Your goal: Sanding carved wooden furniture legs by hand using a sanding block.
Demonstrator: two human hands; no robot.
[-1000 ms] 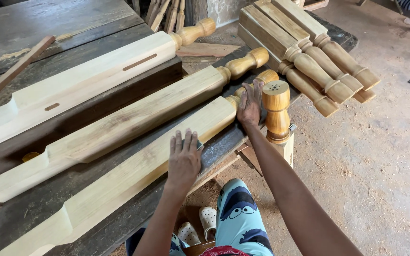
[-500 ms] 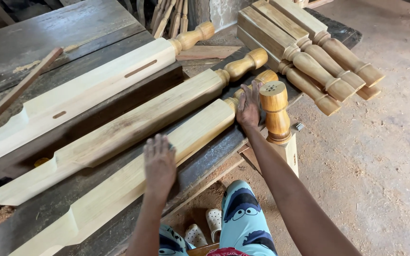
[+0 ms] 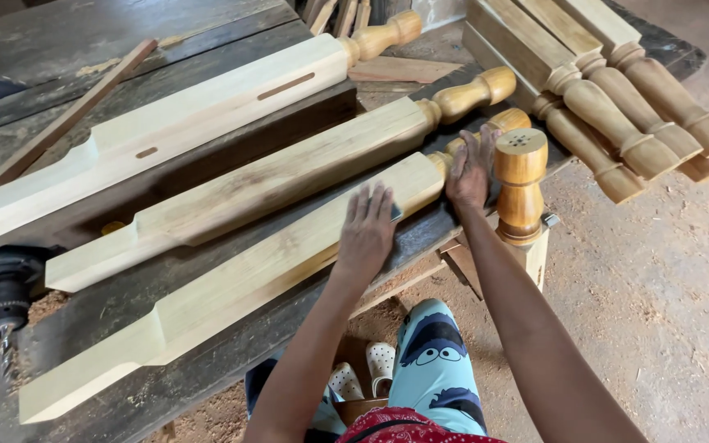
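Leg (image 3: 240, 287) nearest on bench (image 3: 84, 37), stiff, heavy-looking. Left hand (image 3: 367, 230) flat, pressing dark pad at its 3 o'clock end; right hand (image 3: 471, 168) open on turned neck.

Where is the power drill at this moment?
In the head view, the power drill lies at the far left edge on the dark workbench, bit pointing down, just left of the middle turned leg.

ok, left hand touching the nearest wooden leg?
Touching. Head view: left hand lies palm-down, flat on the nearest wooden leg, no gap showing.
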